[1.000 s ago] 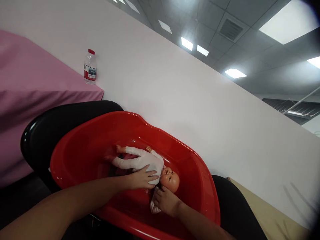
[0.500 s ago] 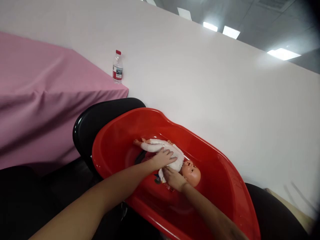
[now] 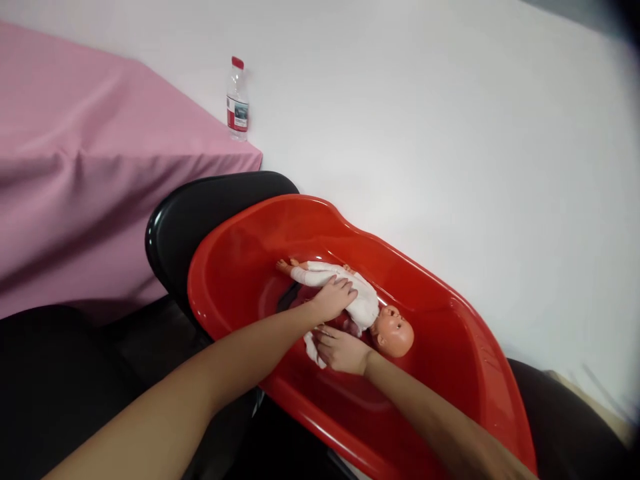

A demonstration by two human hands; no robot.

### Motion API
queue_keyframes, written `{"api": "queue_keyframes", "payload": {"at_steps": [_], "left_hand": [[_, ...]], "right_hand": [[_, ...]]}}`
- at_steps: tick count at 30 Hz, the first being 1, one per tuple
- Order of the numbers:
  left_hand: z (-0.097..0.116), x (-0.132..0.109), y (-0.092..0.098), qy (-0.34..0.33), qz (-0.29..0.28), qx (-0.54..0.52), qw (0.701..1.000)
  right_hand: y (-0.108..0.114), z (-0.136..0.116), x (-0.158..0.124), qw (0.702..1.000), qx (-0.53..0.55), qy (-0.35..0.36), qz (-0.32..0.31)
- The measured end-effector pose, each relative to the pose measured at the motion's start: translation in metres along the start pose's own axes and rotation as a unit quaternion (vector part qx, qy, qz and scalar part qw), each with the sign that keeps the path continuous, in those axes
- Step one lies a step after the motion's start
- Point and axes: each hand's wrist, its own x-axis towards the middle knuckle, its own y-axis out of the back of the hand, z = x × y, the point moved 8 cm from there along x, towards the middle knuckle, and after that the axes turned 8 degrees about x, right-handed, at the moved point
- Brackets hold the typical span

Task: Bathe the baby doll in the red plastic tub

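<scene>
Both hands having slid along the doll point(image 3: 360, 303), left hand point(image 3: 334, 298) lying flat on its belly, right hand point(image 3: 341, 349) gripping white cloth point(image 3: 311, 345), doll lying inside red tub point(image 3: 240, 247), black chair point(image 3: 200, 207) beneath, bottle point(image 3: 237, 100) standing on pink tablecloth point(image 3: 90, 173), wall just behind tub rim.

No text, brand, number or sign can be read here. The only printed surface is the red and white label on the water bottle point(image 3: 237, 100), which stands far left on the pink cloth point(image 3: 100, 167) against the white wall, and its print is too small and blurred to make out. A dark mark shows on the floor of the red tub point(image 3: 240, 267) in the middle, but it is not legible either.
</scene>
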Motion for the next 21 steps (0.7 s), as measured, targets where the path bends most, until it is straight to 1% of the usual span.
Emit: {"api": "queue_keyframes", "payload": {"at_steps": [1,3,4,6,8,9,13,15,17,19,21], "left_hand": [[-0.001,0.0,0.001,0.003,0.002,0.002,1.0],[-0.004,0.0,0.004,0.01,0.002,0.0,1.0],[-0.005,0.0,0.005,0.016,-0.001,-0.003,1.0],[-0.011,0.001,0.009,0.037,-0.005,-0.014,0.999],[-0.015,0.002,0.014,0.057,-0.009,-0.025,0.998],[-0.016,0.002,0.016,0.06,-0.012,-0.029,0.998],[-0.013,0.002,0.02,0.045,-0.042,-0.042,0.997],[-0.012,0.002,0.02,0.041,-0.053,-0.043,0.997],[-0.012,0.002,0.021,0.043,-0.048,-0.04,0.997],[-0.012,0.001,0.021,0.044,-0.037,-0.036,0.998],[-0.012,0.001,0.02,0.046,-0.025,-0.032,0.998]], "right_hand": [[0.003,0.011,0.019,0.998,0.044,-0.034,0.02],[0.007,0.037,0.044,0.99,0.075,-0.098,0.067],[0.008,0.051,0.049,0.984,0.082,-0.128,0.088],[0.008,0.077,0.043,0.972,0.096,-0.179,0.114],[0.005,0.091,0.021,0.965,0.112,-0.207,0.118],[0.004,0.093,0.006,0.964,0.117,-0.211,0.116],[-0.004,0.081,-0.062,0.967,0.134,-0.192,0.104],[-0.008,0.073,-0.089,0.97,0.132,-0.181,0.091],[-0.012,0.07,-0.107,0.977,0.099,-0.179,0.063],[-0.015,0.071,-0.119,0.981,0.053,-0.184,0.03],[-0.016,0.073,-0.13,0.981,0.027,-0.191,0.023]]}}
